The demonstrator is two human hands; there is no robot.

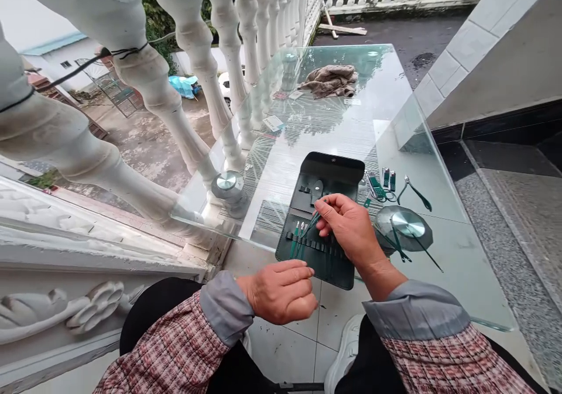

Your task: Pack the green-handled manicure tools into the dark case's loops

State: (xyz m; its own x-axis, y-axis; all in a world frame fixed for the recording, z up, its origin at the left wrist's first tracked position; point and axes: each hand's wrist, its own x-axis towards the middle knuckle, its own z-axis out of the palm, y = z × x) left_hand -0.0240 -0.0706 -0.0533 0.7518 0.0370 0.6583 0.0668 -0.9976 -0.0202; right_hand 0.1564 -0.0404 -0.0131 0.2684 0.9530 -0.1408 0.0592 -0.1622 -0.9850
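A black manicure case [336, 163] lies unfolded at the near edge of the glass table, its flap laid back. Several slim green tools [295, 239] with silvery tips sit in elastic loops on its left side. My right hand [346, 224] is over the case, thumb and fingers pinching a slim dark green tool [312, 223] that looks like tweezers; its lower end slants down toward the loops. My left hand [283, 291] is curled by the case's lower left edge, fingers bent inward. Whether anything is inside those fingers is hidden.
Right of the case lie nail clippers [387, 178], cuticle nippers [415, 194] and scissors [386, 195]. Nearer are another green plier-like tool [398, 242] and a thin rod [428, 252]. A crumpled brown cloth [329, 82] rests at the table's far end. White balusters [153, 89] line the left.
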